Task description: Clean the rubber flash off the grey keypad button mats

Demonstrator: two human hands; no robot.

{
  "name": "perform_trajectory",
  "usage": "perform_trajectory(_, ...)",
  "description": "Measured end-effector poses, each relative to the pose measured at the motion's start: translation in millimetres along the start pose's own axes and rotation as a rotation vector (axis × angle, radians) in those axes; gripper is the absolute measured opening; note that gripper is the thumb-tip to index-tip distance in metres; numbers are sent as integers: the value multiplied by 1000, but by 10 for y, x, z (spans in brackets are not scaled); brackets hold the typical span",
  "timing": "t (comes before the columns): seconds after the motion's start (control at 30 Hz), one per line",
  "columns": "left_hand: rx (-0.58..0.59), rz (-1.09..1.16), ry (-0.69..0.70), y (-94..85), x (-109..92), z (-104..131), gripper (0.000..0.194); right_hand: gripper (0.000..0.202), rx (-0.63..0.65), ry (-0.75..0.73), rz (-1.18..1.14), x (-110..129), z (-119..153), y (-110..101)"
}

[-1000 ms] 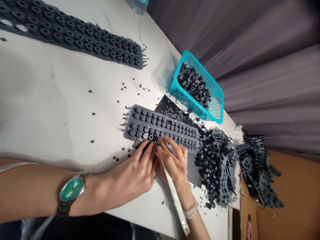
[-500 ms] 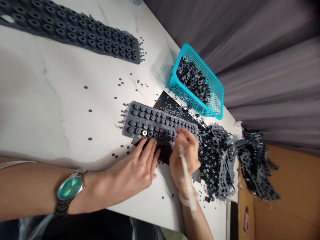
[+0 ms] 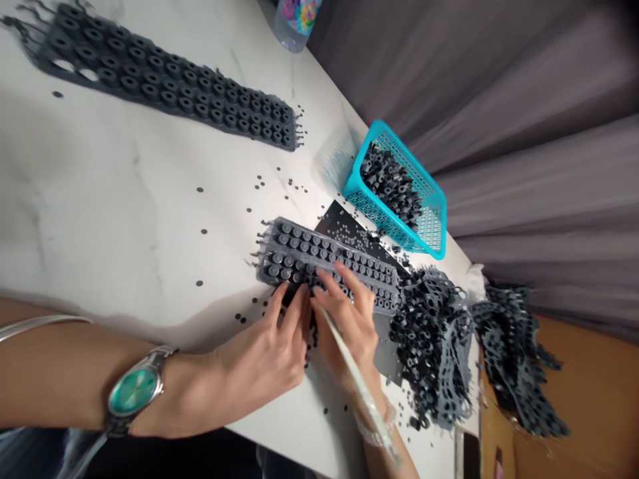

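We see the right hand (image 3: 355,327) curled around a pale stick (image 3: 361,386). The left hand (image 3: 257,362) bends downward; we cannot tell its grip.

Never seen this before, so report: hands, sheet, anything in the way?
Left hand at near edge of grey studded rubbery sheet. Right hand holding slim whitish stick, tip hidden. Hands hiding part of sheet; small dark discs scattered beside it.

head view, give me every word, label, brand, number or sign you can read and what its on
No text can be read anywhere in this view.
Wristwatch: any dial markings are too small and blurred to read.
Clear container at the top edge: multicoloured patch, cut off by the frame, no legible lettering.
Slim white tool: blurred, no lettering legible.
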State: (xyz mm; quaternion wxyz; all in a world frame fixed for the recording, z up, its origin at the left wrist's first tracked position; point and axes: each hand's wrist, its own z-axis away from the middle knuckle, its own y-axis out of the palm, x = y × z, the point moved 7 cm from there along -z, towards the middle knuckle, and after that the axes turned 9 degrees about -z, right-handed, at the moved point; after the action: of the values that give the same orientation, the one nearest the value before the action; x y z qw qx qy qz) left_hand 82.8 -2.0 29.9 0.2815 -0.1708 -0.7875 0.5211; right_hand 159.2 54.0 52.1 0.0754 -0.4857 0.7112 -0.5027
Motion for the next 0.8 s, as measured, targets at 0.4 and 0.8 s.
perform_trajectory(0.4,-76,49,125,32,189,167,50,24,80,19,-14,57,71,200)
perform_trajectory(0.8,-72,68,147,63,158,204,45,22,90,-113,138,182,-31,200)
